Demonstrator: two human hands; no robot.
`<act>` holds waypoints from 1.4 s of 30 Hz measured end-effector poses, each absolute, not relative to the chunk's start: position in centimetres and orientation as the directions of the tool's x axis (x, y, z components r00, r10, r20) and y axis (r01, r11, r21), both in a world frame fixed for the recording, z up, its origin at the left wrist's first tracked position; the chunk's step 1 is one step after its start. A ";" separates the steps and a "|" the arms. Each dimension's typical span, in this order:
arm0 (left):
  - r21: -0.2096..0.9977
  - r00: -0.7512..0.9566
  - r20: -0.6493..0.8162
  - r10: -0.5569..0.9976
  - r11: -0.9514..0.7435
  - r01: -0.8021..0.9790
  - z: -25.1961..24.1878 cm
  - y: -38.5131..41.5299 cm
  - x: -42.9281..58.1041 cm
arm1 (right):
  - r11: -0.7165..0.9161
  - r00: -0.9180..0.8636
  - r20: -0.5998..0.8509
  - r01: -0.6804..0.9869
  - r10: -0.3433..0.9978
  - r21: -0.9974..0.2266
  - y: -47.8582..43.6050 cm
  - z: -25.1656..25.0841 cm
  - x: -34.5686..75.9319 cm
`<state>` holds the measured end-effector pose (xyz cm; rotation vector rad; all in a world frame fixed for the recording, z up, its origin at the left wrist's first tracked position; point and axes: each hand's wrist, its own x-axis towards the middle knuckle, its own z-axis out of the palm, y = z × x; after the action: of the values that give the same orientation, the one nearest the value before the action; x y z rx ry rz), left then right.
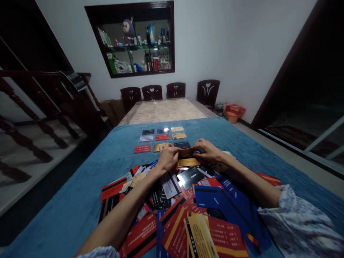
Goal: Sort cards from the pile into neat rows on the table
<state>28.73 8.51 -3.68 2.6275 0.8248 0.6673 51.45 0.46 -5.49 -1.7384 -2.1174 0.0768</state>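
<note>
My left hand (pixel 169 156) and my right hand (pixel 208 150) pinch the two ends of a brownish card (pixel 186 153), tilted up off the cloth. Something dark and rounded shows under my right fingers; I cannot make it out. Just beyond, three rows of plastic cards lie face up, among them a red card (pixel 142 148), a black card (pixel 182 145) and a gold card (pixel 179 135). Part of another gold card (pixel 158 147) is hidden by my left hand. Below my wrists spreads a loose pile of overlapping cards, including a blue card (pixel 208 197) and a yellow card (pixel 200 234).
A blue cloth (pixel 107 157) covers the near part of the long table, whose stone-patterned top (pixel 166 109) shows at the far end. Several dark chairs (pixel 176 90) stand behind it. A stair railing (pixel 32 107) runs along the left, and a red bag (pixel 235 109) sits at the right.
</note>
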 end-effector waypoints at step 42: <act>0.493 0.591 0.584 0.557 -0.821 0.288 -4.2 7.4 28.5 | 0.370 -0.207 0.681 0.924 0.703 -0.101 0.7 -5.9 47.8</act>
<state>28.45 7.37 -4.18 2.4757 0.6840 1.0835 47.84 0.69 -5.91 -1.4011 -1.9836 -0.4365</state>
